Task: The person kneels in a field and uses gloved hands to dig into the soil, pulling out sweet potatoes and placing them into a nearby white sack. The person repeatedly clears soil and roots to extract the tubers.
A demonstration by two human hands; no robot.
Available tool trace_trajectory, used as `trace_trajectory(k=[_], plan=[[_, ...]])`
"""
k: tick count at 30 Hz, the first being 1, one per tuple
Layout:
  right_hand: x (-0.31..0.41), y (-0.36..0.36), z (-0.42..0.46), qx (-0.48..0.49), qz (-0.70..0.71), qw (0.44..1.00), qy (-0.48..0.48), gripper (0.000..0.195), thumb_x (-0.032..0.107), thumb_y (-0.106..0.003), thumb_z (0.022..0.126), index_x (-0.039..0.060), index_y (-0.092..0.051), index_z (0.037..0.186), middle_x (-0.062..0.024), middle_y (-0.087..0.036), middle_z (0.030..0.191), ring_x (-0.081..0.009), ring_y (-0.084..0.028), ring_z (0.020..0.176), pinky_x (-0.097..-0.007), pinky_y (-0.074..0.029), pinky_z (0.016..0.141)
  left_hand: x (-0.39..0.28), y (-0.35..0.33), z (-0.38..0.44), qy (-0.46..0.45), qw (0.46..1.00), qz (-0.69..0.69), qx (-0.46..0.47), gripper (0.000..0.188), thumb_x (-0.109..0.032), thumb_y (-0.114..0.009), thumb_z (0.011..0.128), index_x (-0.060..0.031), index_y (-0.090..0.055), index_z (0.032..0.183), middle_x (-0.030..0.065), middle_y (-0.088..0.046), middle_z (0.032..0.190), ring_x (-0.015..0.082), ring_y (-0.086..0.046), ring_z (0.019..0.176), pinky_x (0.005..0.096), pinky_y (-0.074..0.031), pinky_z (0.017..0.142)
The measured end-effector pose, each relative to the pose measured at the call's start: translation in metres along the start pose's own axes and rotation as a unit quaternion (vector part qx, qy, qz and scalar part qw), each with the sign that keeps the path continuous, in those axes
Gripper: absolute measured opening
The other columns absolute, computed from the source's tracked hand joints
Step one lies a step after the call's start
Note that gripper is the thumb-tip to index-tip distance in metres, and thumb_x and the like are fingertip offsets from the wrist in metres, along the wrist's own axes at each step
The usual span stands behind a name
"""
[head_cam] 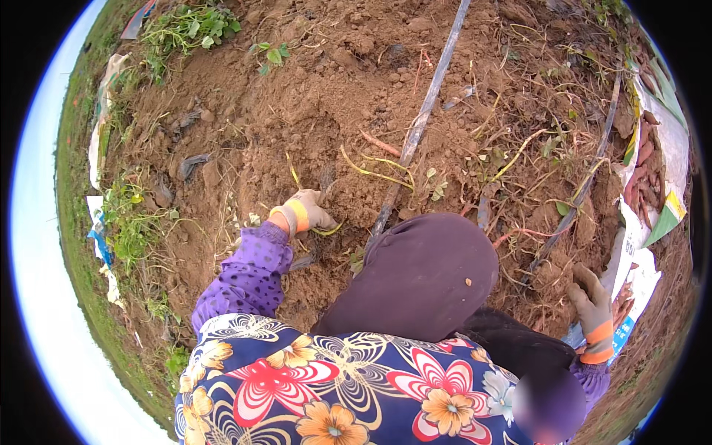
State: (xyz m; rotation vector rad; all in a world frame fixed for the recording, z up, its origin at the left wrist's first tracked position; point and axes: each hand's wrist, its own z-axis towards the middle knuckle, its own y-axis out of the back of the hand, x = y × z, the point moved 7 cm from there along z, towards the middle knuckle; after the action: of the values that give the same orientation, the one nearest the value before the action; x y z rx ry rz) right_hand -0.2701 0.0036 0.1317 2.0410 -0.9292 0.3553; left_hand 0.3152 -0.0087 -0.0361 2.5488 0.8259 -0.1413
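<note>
My left hand (307,210), in a pale glove with a yellow-orange cuff band, reaches down to the loose brown soil (311,122). Its fingertips are partly hidden at the dirt, beside a yellow-green stem (327,230); whether they hold anything is unclear. On the right, my right hand (592,305), in a similar glove with orange bands, has curled, slightly parted fingers and nothing visible in them. It is beside a white and blue sack (639,283) with reddish sweet potatoes (624,300) in it. A slender reddish root (381,143) rests on the soil ahead.
A grey drip hose (434,92) runs lengthwise past my knee (428,272). Another dark hose (592,186) lies to the right. Farther up, an open white sack (670,147) holds more sweet potatoes (645,172). Green vines (130,222) and more sacks (104,122) line the left.
</note>
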Motion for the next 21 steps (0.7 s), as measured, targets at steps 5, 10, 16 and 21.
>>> trace_trajectory(k=[5, 10, 16, 21], plan=[[-0.002, 0.0, -0.01, 0.005, -0.01, 1.0, -0.003, 0.047, 0.012, -0.062, 0.092, -0.0039, -0.056, 0.137, -0.0104, -0.065, 0.124, -0.0167, -0.06, 0.109, -0.0305, -0.048, 0.097, 0.074, -0.067, -0.055, 0.034, 0.975, 0.207, -0.07, 0.048, -0.033, -0.071, 0.076, -0.0131, -0.068, 0.12, 0.0157, -0.07, 0.117, 0.0328, -0.066, 0.113, 0.039, -0.051, 0.099], [-0.002, -0.004, -0.016, -0.019, -0.03, 0.998, 0.054, 0.044, 0.012, -0.062, 0.092, -0.0032, -0.059, 0.134, -0.0099, -0.067, 0.116, -0.0159, -0.063, 0.103, -0.0299, -0.051, 0.092, 0.147, -0.04, -0.109, 0.16, 0.97, 0.163, -0.078, 0.068, -0.034, -0.08, 0.073, -0.0089, -0.059, 0.134, 0.0173, -0.066, 0.128, 0.031, -0.062, 0.121, 0.0401, -0.049, 0.102], [0.006, -0.01, -0.054, -0.011, -0.023, 0.999, 0.024, 0.046, 0.011, -0.064, 0.091, -0.0026, -0.059, 0.134, -0.0098, -0.068, 0.116, -0.0147, -0.063, 0.103, -0.0288, -0.05, 0.091, 0.071, 0.041, -0.104, -0.156, 0.917, -0.091, -0.357, 0.062, -0.034, -0.075, 0.082, -0.0063, -0.058, 0.135, 0.0175, -0.064, 0.13, 0.0322, -0.064, 0.117, 0.0385, -0.05, 0.099], [-0.015, -0.006, -0.075, -0.057, -0.016, 0.998, -0.001, 0.047, 0.013, -0.064, 0.09, -0.0035, -0.059, 0.134, -0.0123, -0.068, 0.121, -0.0177, -0.063, 0.108, -0.0308, -0.049, 0.096, -0.039, 0.057, 0.012, -0.124, 0.922, 0.223, -0.29, 0.063, -0.043, -0.067, 0.088, -0.0092, -0.055, 0.14, 0.0139, -0.062, 0.136, 0.0316, -0.058, 0.126, 0.0405, -0.045, 0.106]])
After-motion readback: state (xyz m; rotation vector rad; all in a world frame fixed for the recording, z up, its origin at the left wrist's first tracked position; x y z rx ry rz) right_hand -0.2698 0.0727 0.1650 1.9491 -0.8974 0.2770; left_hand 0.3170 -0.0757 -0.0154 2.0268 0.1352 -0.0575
